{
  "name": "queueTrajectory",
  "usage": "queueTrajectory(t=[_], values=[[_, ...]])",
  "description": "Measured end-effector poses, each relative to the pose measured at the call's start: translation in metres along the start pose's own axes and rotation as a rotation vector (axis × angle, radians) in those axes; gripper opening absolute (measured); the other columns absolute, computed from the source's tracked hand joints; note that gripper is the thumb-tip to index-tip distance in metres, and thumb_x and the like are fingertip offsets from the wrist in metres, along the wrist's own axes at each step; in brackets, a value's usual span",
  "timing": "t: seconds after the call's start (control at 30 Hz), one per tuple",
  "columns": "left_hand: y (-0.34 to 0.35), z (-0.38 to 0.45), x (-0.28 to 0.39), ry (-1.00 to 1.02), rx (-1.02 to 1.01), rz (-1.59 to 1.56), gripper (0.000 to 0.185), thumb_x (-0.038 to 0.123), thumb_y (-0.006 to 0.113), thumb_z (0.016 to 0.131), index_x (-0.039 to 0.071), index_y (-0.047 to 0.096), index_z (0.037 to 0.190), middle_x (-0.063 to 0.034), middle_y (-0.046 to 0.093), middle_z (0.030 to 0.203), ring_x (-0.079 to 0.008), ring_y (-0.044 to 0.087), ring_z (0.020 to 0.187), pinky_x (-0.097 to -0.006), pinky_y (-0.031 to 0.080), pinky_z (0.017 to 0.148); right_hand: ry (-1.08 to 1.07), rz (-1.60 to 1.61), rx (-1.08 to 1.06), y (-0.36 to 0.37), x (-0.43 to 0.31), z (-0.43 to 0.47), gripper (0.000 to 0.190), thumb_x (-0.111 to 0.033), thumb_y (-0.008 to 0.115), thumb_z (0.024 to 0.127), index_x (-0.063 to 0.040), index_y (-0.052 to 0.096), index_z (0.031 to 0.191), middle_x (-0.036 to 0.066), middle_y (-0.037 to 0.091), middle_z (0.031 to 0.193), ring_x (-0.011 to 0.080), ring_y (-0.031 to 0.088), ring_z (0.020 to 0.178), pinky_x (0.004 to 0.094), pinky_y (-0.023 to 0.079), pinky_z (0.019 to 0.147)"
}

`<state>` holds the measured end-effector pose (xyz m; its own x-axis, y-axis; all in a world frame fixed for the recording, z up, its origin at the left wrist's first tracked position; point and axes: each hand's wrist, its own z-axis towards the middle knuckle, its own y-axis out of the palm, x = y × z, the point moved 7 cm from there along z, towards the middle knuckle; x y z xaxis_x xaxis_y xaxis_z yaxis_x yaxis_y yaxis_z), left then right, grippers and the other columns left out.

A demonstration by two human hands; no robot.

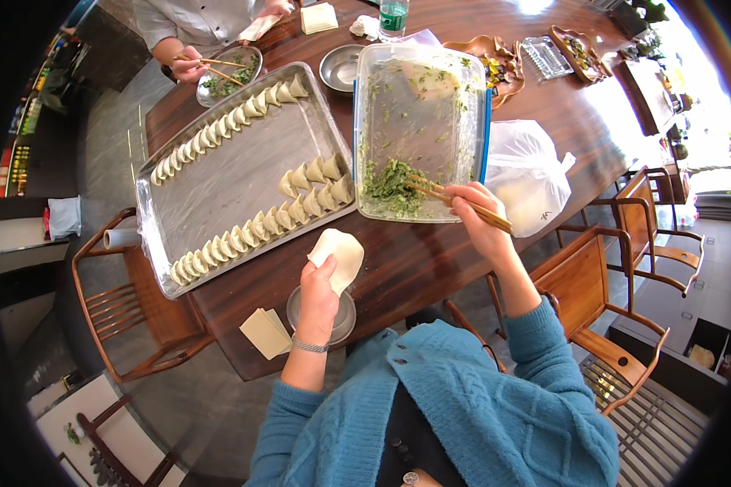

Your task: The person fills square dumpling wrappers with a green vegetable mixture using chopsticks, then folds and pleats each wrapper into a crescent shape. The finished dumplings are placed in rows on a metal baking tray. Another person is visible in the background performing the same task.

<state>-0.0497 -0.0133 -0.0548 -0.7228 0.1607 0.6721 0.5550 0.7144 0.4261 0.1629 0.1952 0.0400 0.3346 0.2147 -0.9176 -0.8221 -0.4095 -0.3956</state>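
My left hand holds a pale dough wrapper between thumb and fingers, above a small metal bowl. In my right hand is a pair of wooden chopsticks, their tips in the chopped green filling at the near left of a clear plastic container. A stack of wrappers lies left of the bowl. Folded dumplings stand in rows along the two long sides of a metal tray, with a short extra row at its right.
Across the table, a co-worker's hand holds chopsticks over a dish of greens. Behind the tray are a round metal dish, wrappers and a bottle. A white plastic bag touches the container's right side.
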Motion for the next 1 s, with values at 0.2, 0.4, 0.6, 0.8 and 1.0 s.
queueTrajectory(t=[0.2,0.4,0.6,0.8,1.0], values=[[0.035,0.019,-0.012,0.045,0.068,-0.037,0.034,0.007,0.051,0.090,-0.006,0.050,0.121,-0.0142,0.061,0.113,-0.0240,0.061,0.102,-0.0370,0.047,0.092,-0.066,-0.104,-0.026,0.007,0.020,0.046,0.014,-0.008,0.061,0.084,-0.001,0.066,0.094,0.007,0.062,0.077,0.0178,0.060,0.068,0.0279,0.047,0.062],[0.045,0.022,-0.014,0.056,0.101,-0.089,0.035,0.007,0.049,0.091,-0.007,0.049,0.123,-0.0149,0.060,0.115,-0.0249,0.060,0.104,-0.0378,0.047,0.092,0.287,0.301,-0.125,0.026,0.067,0.058,0.018,-0.013,0.062,0.087,-0.001,0.066,0.098,0.005,0.066,0.082,0.0097,0.061,0.072,0.0240,0.050,0.066],[0.043,0.024,-0.017,0.067,0.113,-0.120,0.036,0.007,0.049,0.091,-0.006,0.048,0.124,-0.0148,0.060,0.116,-0.0253,0.060,0.104,-0.0383,0.047,0.092,0.387,0.470,-0.172,0.049,0.080,0.060,0.021,-0.015,0.059,0.089,0.002,0.064,0.102,0.009,0.067,0.089,0.0150,0.065,0.078,0.0270,0.054,0.072],[0.042,0.025,-0.019,0.081,0.112,-0.126,0.036,0.006,0.050,0.090,-0.006,0.049,0.124,-0.0148,0.060,0.115,-0.0259,0.060,0.103,-0.0384,0.048,0.092,0.506,0.740,-0.032,0.055,0.091,0.039,0.022,-0.014,0.055,0.091,0.004,0.061,0.103,0.016,0.065,0.094,0.0240,0.067,0.083,0.0319,0.056,0.074],[0.037,0.018,-0.007,0.053,0.164,-0.096,0.038,0.006,0.049,0.090,-0.007,0.047,0.125,-0.0160,0.060,0.115,-0.0267,0.060,0.104,-0.0388,0.048,0.092,0.541,0.874,0.009,0.045,0.082,0.021,0.023,-0.013,0.052,0.092,0.004,0.058,0.105,0.018,0.064,0.098,0.0290,0.066,0.088,0.0355,0.055,0.078]])
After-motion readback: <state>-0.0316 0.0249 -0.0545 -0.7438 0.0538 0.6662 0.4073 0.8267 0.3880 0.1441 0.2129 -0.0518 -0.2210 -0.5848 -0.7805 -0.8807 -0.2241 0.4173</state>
